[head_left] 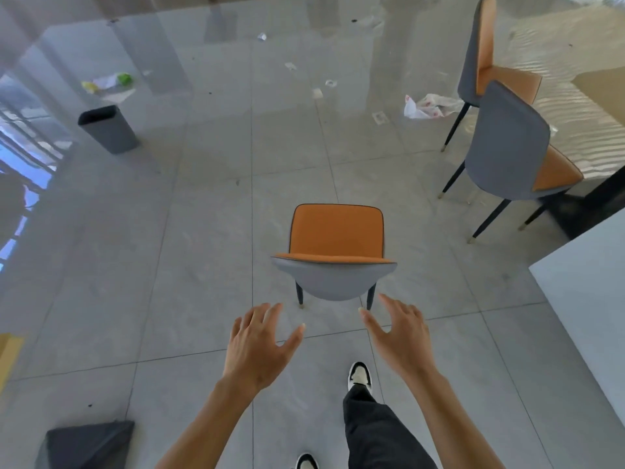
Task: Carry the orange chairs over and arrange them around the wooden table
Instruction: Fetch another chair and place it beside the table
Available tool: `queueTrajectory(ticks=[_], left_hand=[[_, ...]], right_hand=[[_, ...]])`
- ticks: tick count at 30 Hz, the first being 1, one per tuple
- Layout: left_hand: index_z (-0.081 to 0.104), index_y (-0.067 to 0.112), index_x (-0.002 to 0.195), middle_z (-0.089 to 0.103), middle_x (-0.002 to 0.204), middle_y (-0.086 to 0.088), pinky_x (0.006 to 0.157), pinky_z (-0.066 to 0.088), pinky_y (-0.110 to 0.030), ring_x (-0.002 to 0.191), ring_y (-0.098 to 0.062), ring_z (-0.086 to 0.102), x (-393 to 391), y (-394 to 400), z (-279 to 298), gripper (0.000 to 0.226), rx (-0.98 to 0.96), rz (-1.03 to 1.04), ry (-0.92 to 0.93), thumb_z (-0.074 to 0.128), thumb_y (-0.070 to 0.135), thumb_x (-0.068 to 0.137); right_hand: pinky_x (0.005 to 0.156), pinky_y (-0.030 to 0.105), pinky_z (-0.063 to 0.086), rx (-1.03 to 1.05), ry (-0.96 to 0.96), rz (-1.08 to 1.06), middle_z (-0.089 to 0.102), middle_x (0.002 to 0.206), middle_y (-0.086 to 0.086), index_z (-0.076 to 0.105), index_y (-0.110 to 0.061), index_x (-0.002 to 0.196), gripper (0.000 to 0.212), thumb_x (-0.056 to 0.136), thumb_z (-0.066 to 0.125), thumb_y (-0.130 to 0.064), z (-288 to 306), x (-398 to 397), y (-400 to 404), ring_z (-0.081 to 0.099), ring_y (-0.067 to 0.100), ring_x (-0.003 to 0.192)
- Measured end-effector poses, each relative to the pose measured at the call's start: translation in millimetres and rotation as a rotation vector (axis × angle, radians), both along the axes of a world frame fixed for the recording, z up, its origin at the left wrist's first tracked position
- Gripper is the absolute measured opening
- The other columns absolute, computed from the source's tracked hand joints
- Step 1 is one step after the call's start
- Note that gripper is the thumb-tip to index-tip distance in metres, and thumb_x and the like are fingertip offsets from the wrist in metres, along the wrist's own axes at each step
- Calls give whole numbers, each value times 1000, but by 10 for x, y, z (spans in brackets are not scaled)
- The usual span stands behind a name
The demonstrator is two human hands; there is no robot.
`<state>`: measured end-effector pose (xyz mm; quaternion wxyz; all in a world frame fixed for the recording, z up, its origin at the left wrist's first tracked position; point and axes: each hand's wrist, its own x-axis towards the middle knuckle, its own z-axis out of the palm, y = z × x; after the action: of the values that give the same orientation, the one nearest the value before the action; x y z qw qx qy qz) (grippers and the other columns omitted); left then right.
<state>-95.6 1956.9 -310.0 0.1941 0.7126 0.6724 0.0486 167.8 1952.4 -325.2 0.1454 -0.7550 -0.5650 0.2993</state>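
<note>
An orange-seated chair (336, 231) with a grey back stands alone on the tiled floor just ahead of me, its back towards me. My left hand (262, 343) and my right hand (399, 336) are both open, fingers spread, a short way behind the chair's backrest and not touching it. Two more orange chairs stand at the right: one (514, 147) tucked at the wooden table (581, 106), another (487, 55) farther back along the same edge.
A grey bin (108, 128) stands at the far left. Litter and a white plastic bag (429, 106) lie on the floor beyond the chair. A white surface (588, 299) juts in at the right. A dark grey object (88, 445) sits at the bottom left.
</note>
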Motion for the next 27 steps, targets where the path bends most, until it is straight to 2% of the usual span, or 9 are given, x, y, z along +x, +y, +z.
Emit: queueTrajectory(ticks=[8, 14, 17, 22, 27], left_hand=[[31, 26, 149, 37, 153, -3, 117, 28, -42, 142, -20, 31, 420, 1037, -206, 85, -83, -8, 111, 16, 80, 86], [29, 31, 150, 33, 155, 0, 118, 27, -45, 147, -20, 22, 547, 1651, -534, 80, -166, -60, 116, 14, 80, 88], [31, 33, 149, 33, 157, 0, 120, 20, -49, 148, -23, 20, 592, 1916, -719, 82, -268, -113, 168, 8, 81, 87], [47, 32, 139, 50, 144, -4, 112, 25, -52, 134, -27, 40, 607, 2219, -975, 89, -317, -181, 241, 2, 84, 82], [47, 32, 141, 47, 149, 0, 116, 23, -52, 142, -24, 34, 496, 2419, -1189, 88, -351, -233, 232, 8, 85, 82]], right_hand=[[115, 52, 32, -101, -77, 165, 40, 155, 6, 40, -31, 147, 83, 85, 23, -85, -231, 366, 1208, 31, 29, 143], [117, 53, 29, -198, -116, 259, 41, 155, 9, 42, -32, 146, 96, 79, 5, -90, -608, 386, 1786, 27, 32, 145], [117, 51, 28, -277, -176, 331, 47, 150, 9, 47, -34, 142, 98, 77, 1, -92, -806, 366, 1903, 31, 32, 143], [112, 48, 35, -284, -213, 357, 62, 131, 3, 55, -34, 132, 103, 73, -4, -93, -977, 348, 2007, 48, 29, 128], [111, 46, 36, -266, -246, 427, 63, 128, 0, 59, -32, 129, 96, 77, 5, -91, -1046, 354, 2105, 47, 26, 128]])
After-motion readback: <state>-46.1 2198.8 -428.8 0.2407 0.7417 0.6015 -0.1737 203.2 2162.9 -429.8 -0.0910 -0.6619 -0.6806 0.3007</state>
